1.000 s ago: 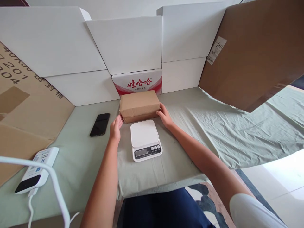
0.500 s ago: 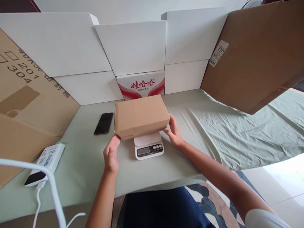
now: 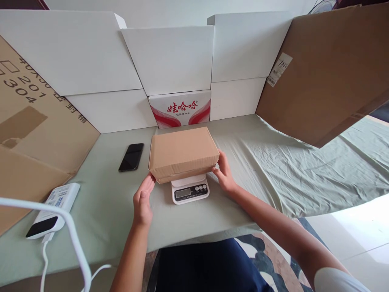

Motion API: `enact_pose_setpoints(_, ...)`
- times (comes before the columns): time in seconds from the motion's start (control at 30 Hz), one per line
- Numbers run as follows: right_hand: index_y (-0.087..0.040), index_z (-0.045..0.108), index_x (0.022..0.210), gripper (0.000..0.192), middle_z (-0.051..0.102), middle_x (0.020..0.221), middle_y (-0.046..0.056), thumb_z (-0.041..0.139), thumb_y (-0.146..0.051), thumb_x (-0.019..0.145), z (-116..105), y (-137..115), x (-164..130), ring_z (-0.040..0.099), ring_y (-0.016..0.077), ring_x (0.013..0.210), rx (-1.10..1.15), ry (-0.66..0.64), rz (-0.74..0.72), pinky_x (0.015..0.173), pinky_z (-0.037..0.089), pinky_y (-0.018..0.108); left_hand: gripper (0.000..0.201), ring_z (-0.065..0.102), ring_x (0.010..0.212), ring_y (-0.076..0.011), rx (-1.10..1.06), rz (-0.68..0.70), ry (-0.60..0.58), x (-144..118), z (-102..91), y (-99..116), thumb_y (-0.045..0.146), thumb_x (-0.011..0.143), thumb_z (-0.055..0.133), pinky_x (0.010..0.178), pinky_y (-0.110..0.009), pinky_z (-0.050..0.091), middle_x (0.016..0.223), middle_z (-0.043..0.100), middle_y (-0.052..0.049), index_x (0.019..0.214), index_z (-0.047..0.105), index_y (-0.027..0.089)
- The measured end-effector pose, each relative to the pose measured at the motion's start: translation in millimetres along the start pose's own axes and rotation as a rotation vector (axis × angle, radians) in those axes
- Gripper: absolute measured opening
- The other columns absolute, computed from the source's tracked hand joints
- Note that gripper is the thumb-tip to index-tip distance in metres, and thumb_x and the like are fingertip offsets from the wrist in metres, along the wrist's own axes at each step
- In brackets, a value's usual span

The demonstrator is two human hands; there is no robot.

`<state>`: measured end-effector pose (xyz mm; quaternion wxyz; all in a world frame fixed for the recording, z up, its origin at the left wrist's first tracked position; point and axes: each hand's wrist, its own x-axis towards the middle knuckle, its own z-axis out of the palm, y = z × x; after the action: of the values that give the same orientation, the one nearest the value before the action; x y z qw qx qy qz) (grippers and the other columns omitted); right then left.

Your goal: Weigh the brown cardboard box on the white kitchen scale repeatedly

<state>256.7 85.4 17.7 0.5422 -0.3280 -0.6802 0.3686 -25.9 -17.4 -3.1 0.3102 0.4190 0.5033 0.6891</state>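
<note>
Both hands, the left hand (image 3: 142, 200) and right hand (image 3: 224, 175), are cupping the brown carton (image 3: 183, 153) with each grip open flat against its ends, settling it onto the white scale (image 3: 190, 189); releasing it seems next, so the display reads.
</note>
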Motion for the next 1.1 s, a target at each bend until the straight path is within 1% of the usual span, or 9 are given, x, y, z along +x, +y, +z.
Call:
enact_pose_setpoints(0.07,-0.033,0.045,0.14,0.054,0.052,0.139,0.009,0.054,-0.053,0.091,-1.3,1.0,1.5,0.052,0.0312,0.126,0.008,0.071,-0.006,0.106,0.047,0.052,0.078,0.052,0.139,-0.0372,0.0,0.002,0.013,3.0,-2.2,2.9,0.077,0.081,0.054,0.117,-0.054,0.039,0.142,0.063,-0.018,0.132,0.068,0.019)
enact_pose_setpoints(0.2,-0.034,0.046,0.134,0.046,0.055,0.132,0.008,0.05,-0.047,0.09,-6.0,9.2,8.0,0.057,0.0295,0.121,0.078,0.297,-0.002,0.102,0.049,0.051,0.072,0.051,0.141,-0.0324,-0.041,0.041,0.041,10.6,-8.5,8.4,0.076,0.086,0.045,0.118,-0.05,0.038,0.146,0.06,-0.012,0.131,0.07,0.024)
enact_pose_setpoints(0.27,-0.033,0.047,0.131,0.044,0.057,0.127,0.008,0.05,-0.042,0.088,-7.5,13.2,10.7,0.059,0.028,0.117,0.106,0.332,0.028,0.099,0.05,0.049,0.065,0.054,0.138,-0.0313,-0.014,0.019,0.073,12.7,-9.5,9.2,0.07,0.09,0.047,0.117,-0.049,0.039,0.143,0.062,-0.012,0.129,0.071,0.024)
enact_pose_setpoints(0.4,-0.029,0.054,0.12,0.036,0.062,0.113,0.006,0.047,-0.033,0.085,-6.6,14.8,12.3,0.06,0.0254,0.112,0.11,0.309,0.115,0.096,0.052,0.045,0.049,0.064,0.126,-0.0324,0.117,-0.049,0.159,13.0,-6.1,8.3,0.055,0.089,0.06,0.111,-0.052,0.046,0.131,0.07,-0.015,0.121,0.073,0.019)
enact_pose_setpoints(0.5,-0.026,0.061,0.108,0.028,0.064,0.099,0.005,0.047,-0.029,0.084,-4.8,11.5,12.6,0.061,0.0238,0.103,0.125,0.282,0.16,0.092,0.052,0.042,0.045,0.068,0.119,-0.0326,0.14,-0.069,0.167,12.3,-3.4,7.5,0.054,0.089,0.062,0.108,-0.054,0.049,0.123,0.073,-0.015,0.114,0.074,0.018)
enact_pose_setpoints(0.57,-0.025,0.063,0.101,0.024,0.064,0.094,0.004,0.048,-0.028,0.082,-4.1,8.8,13.2,0.061,0.0226,0.097,0.135,0.282,0.174,0.088,0.052,0.039,0.044,0.069,0.116,-0.0326,0.143,-0.083,0.161,12.2,-2.4,7.0,0.055,0.087,0.064,0.107,-0.054,0.05,0.119,0.074,-0.015,0.109,0.074,0.018)
enact_pose_setpoints(0.7,-0.025,0.065,0.094,0.02,0.064,0.092,0.003,0.049,-0.028,0.082,-3.6,4.5,14.5,0.06,0.0217,0.093,0.152,0.267,0.189,0.085,0.051,0.037,0.043,0.068,0.115,-0.0335,0.162,-0.101,0.13,12.4,-1.2,5.7,0.057,0.086,0.064,0.104,-0.053,0.052,0.114,0.074,-0.014,0.101,0.073,0.018)
enact_pose_setpoints(0.87,-0.025,0.066,0.091,0.019,0.064,0.089,0.002,0.051,-0.027,0.08,-3.0,0.3,15.3,0.059,0.0213,0.089,0.153,0.245,0.206,0.084,0.05,0.036,0.041,0.067,0.115,-0.0331,0.186,-0.105,0.085,12.9,-0.9,4.5,0.057,0.086,0.063,0.099,-0.049,0.056,0.115,0.074,-0.013,0.098,0.073,0.018)
enact_pose_setpoints(1.1,-0.026,0.065,0.093,0.019,0.065,0.09,0.002,0.052,-0.028,0.079,-1.9,0.2,14.7,0.059,0.0224,0.092,0.156,0.237,0.235,0.087,0.05,0.037,0.042,0.067,0.113,-0.0314,0.223,-0.091,0.05,13.1,-3.6,1.4,0.056,0.089,0.061,0.094,-0.044,0.058,0.116,0.074,-0.011,0.104,0.074,0.019)
